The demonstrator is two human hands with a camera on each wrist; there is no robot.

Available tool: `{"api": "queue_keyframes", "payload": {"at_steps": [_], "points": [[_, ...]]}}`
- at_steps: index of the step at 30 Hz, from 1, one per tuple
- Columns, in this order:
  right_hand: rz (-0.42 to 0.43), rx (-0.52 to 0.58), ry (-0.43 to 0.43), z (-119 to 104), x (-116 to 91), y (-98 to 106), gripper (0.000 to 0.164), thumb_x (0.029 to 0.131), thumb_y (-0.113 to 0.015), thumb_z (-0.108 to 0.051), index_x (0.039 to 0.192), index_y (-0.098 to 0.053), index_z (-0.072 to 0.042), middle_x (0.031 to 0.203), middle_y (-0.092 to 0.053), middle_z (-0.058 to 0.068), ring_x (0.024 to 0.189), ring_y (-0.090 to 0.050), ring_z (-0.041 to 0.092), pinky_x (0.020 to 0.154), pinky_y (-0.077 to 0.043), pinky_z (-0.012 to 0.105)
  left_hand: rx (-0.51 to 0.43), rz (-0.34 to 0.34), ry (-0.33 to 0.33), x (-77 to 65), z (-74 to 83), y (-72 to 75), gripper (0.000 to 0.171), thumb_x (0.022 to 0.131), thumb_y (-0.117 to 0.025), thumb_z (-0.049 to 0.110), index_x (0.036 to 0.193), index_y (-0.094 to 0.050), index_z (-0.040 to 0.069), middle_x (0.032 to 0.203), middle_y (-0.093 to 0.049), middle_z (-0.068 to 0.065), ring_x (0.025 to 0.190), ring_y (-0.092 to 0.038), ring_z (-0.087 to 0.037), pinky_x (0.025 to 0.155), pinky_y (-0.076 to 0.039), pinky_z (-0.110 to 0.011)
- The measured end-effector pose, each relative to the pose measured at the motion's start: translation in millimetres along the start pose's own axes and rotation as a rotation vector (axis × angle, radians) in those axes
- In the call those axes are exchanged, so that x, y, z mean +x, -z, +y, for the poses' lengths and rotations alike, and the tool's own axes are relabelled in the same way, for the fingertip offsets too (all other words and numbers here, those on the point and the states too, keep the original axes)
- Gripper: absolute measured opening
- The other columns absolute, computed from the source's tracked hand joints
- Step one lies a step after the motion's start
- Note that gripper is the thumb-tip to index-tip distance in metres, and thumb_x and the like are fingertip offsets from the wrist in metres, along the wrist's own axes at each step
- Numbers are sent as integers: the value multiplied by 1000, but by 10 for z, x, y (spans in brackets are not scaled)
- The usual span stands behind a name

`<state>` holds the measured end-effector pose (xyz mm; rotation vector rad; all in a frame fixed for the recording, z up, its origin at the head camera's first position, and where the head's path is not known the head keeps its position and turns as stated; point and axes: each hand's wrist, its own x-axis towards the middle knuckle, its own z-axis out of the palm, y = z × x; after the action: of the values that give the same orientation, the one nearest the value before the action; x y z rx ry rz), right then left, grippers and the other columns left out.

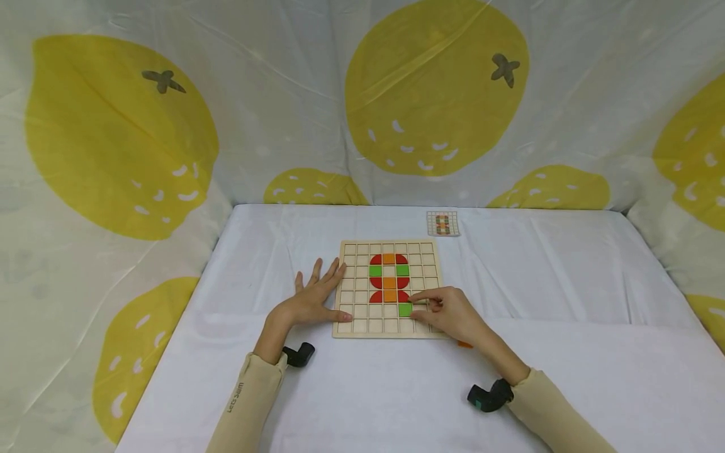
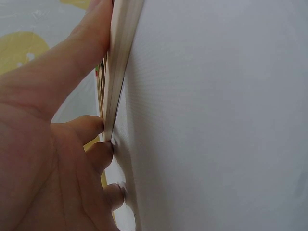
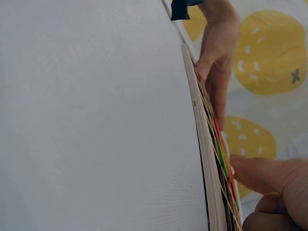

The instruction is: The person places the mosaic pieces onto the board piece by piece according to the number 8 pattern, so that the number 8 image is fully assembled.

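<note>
A wooden grid board [image 1: 345, 330] lies on the table, with red rounded-corner tiles, orange squares and green squares in its middle columns. My left hand [image 1: 308, 305] rests at its left edge, fingers spread; the thumb lies on the lower left of the frame, as the left wrist view also shows. Over the board's lower right is my right hand [image 1: 453, 313]. Its index fingertip touches near a red tile [image 1: 403, 296], and its thumb tip is at the right edge of a green square tile [image 1: 404, 309], which sits in a cell. The palm side is hidden.
Behind the board lies a small pattern card [image 1: 442, 224] showing a similar coloured design on a grid. An orange piece [image 1: 465, 344] peeks out beneath the right wrist. White cloth [image 1: 566, 264] covers the table, and a lemon-print curtain hangs behind it.
</note>
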<state>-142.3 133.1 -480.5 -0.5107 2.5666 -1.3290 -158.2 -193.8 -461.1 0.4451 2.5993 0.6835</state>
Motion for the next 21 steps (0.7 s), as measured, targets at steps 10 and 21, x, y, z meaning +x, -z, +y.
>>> {"api": "queue_keyframes", "payload": {"at_steps": [10, 21], "points": [[9, 28, -19, 4, -5, -63, 22, 87, -84, -18, 109, -82, -14, 59, -34, -7, 56, -30, 5, 54, -25, 19, 1, -2, -10, -10, -6, 5, 116, 85, -82, 50, 168, -10, 15, 176, 3, -8, 160, 19, -42, 118, 17, -75], [13, 21, -1, 3, -19, -46, 22, 88, -84, -19, 109, -82, -14, 57, -33, -7, 55, -30, 4, 54, -24, 19, -6, -1, -11, -6, -7, -2, 116, 85, -83, 49, 168, -9, 15, 176, 3, -8, 160, 20, -42, 118, 17, -75]]}}
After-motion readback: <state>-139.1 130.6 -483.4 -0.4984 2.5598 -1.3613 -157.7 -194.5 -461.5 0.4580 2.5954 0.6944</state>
